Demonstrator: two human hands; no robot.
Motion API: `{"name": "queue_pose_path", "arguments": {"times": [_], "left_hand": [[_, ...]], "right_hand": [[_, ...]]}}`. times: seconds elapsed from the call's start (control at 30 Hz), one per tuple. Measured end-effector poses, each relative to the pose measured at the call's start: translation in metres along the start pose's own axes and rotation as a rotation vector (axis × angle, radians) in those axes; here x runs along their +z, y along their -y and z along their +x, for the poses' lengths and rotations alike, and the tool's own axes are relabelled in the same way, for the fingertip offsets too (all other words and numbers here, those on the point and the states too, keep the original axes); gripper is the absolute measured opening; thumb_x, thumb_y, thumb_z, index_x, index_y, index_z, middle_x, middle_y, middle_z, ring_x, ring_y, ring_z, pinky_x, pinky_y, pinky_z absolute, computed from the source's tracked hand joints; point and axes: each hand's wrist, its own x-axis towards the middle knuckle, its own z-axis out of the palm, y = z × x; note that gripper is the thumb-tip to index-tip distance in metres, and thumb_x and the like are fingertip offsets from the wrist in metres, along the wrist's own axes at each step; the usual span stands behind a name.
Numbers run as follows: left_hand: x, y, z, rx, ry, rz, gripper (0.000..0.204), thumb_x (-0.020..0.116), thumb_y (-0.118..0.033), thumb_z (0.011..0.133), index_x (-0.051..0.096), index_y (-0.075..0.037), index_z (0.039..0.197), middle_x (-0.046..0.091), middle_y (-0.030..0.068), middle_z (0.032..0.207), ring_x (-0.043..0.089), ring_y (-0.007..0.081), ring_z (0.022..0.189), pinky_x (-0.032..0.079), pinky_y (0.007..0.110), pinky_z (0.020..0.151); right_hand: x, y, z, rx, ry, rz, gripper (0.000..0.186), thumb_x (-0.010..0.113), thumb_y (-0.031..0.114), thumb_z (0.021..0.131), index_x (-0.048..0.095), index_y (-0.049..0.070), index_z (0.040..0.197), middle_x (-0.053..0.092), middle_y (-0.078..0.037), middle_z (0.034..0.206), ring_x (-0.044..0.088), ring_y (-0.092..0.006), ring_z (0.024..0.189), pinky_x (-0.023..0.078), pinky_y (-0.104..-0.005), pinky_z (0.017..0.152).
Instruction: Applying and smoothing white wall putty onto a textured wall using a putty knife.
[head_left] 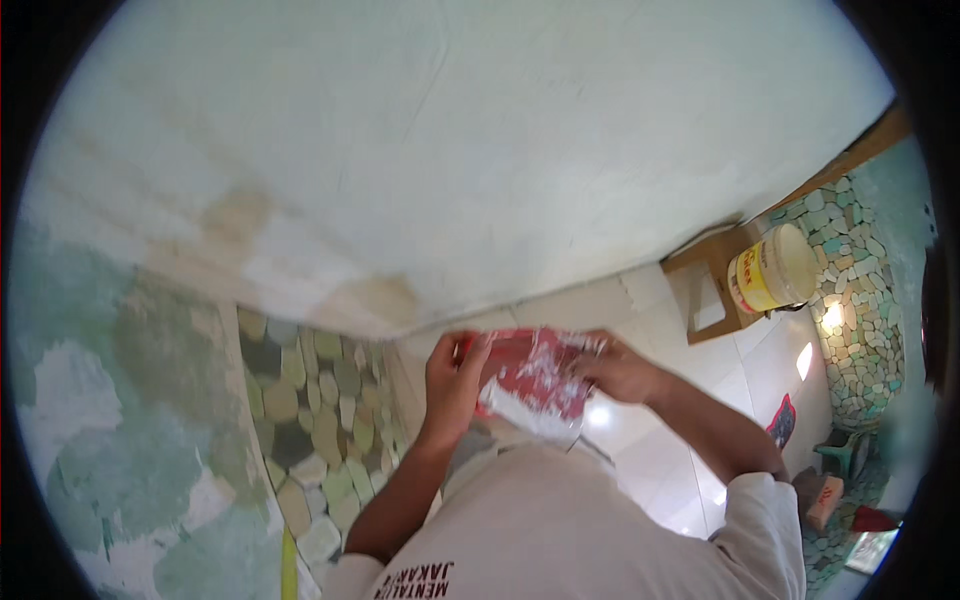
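In front of my shirt is a flat red piece (518,362), seemingly plastic, smeared with thick white paste that looks like putty. My left hand (455,382) is closed around its left edge, thumb on top. On the far right side, my right hand (622,370) has its fingers curled against the piece's white-smeared corner. Those fingertips are partly hidden, and I cannot tell whether a small tool is among them. Most of the paste lies along the near edge, with thinner streaks toward the right.
A pale, stained wall (480,170) rises ahead. To the right, a yellow-and-white bucket (768,272) stands on a brown wooden stool (706,290) on the tiled floor (655,440). Pebble-patterned stone (325,400) and a patchy green wall (150,430) are at left. A green plastic stool (846,452) stands far right.
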Motion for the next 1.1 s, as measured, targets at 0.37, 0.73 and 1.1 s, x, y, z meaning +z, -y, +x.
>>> {"name": "queue_pose_path", "arguments": {"times": [0.37,0.73,1.1], "left_hand": [[0.000,0.003,0.026,0.011,-0.017,-0.307,0.025,0.059,-0.027,0.095,0.057,-0.004,0.102,0.061,0.0058,0.096,0.059,0.0143,0.089,0.049,0.029,0.081],[-0.007,-0.013,0.020,0.007,0.030,-0.390,0.034,0.050,-0.037,0.098,0.057,-0.004,0.105,0.063,0.0095,0.101,0.062,0.0228,0.095,0.050,0.038,0.087],[-0.010,-0.038,-0.009,0.033,0.100,-0.292,0.055,0.038,-0.051,0.098,0.056,-0.002,0.118,0.063,0.0139,0.115,0.061,0.0278,0.106,0.047,0.043,0.095]], "right_hand": [[-0.020,0.005,-0.009,-0.284,-0.031,0.488,0.035,0.055,0.004,0.081,0.057,0.000,0.116,0.065,-0.011,0.108,0.064,-0.0220,0.098,0.052,-0.0364,0.090],[-0.021,0.085,-0.039,-0.903,-0.205,0.694,0.037,0.058,0.010,0.089,0.051,0.004,0.124,0.061,-0.006,0.112,0.061,-0.0196,0.100,0.051,-0.0367,0.089],[-0.057,0.163,-0.036,-1.317,-0.507,0.712,0.018,0.050,0.007,0.093,0.054,0.007,0.111,0.063,-0.004,0.102,0.060,-0.0173,0.092,0.048,-0.0347,0.078]]}}
